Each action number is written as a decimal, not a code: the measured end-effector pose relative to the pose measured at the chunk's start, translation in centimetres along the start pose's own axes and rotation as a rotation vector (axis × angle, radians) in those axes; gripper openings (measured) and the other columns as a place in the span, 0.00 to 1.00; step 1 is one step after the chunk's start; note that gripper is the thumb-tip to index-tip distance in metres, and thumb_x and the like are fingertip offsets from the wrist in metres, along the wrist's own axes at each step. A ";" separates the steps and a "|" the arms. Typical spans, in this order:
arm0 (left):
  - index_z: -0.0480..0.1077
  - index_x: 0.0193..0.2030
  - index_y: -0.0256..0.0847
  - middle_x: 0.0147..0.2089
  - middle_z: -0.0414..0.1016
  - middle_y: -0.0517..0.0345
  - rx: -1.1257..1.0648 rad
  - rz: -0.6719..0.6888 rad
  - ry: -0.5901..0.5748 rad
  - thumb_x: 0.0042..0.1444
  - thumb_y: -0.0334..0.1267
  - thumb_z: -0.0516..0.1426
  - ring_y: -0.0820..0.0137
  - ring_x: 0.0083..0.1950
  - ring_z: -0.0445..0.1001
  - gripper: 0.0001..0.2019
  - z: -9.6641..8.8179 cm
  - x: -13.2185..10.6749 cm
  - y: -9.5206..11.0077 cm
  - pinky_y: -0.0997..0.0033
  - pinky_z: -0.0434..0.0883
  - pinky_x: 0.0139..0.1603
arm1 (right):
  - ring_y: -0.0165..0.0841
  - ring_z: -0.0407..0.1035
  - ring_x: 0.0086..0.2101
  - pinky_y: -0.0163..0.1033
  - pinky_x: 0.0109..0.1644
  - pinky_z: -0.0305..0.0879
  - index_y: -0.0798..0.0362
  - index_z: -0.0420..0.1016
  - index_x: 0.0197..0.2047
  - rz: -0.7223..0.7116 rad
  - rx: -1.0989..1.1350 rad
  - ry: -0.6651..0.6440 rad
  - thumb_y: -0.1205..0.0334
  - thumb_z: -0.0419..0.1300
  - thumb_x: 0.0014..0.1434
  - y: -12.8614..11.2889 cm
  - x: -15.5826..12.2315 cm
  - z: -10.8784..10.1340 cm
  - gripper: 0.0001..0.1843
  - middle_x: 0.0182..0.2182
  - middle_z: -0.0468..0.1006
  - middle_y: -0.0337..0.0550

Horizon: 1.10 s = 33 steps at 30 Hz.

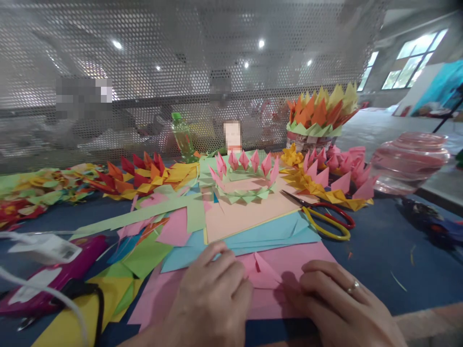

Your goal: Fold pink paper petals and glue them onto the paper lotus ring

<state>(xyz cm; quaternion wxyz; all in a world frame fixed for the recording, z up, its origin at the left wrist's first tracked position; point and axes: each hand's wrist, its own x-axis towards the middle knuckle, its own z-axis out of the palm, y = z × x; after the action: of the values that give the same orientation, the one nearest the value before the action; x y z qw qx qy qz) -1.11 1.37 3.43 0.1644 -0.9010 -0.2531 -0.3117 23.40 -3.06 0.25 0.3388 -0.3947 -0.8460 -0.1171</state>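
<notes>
Between my hands, a small pink folded paper piece (265, 275) with a raised crease lies low over a pink sheet (307, 253). My left hand (217, 289) has curled fingers closed at its left end, and its thumb is hidden. At the right end, my right hand (336, 299), with a ring on one finger, pinches the tip between thumb and bent fingers. Just beyond them lie blue sheets (267, 233) and a peach sheet (231, 219). A ring of green folded paper with pink petals (249, 193) stands on the peach sheet.
Scissors (325, 219) with red and yellow handles lie beyond my right hand. Left are a magenta power strip (83, 255), white plug (47, 248) and cables. Behind stand a green-capped bottle (184, 140), a tall paper lotus (321, 113) and a clear jar (408, 161).
</notes>
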 end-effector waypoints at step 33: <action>0.69 0.34 0.38 0.28 0.70 0.64 -1.154 -0.823 -0.408 0.46 0.43 0.64 0.74 0.30 0.68 0.13 -0.3 2.2 -1.9 0.74 0.65 0.34 | 0.35 0.66 0.37 0.38 0.39 0.67 0.53 0.80 0.40 0.026 0.196 -0.040 0.80 0.50 0.60 -1.5 1.2 -0.9 0.20 0.34 0.75 0.46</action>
<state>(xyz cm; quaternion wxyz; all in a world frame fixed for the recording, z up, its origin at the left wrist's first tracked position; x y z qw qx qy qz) -0.84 3.56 5.38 -0.5162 -0.7166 -0.3919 -0.2578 22.18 -3.79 1.80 0.3603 -0.3726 -0.8549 -0.0215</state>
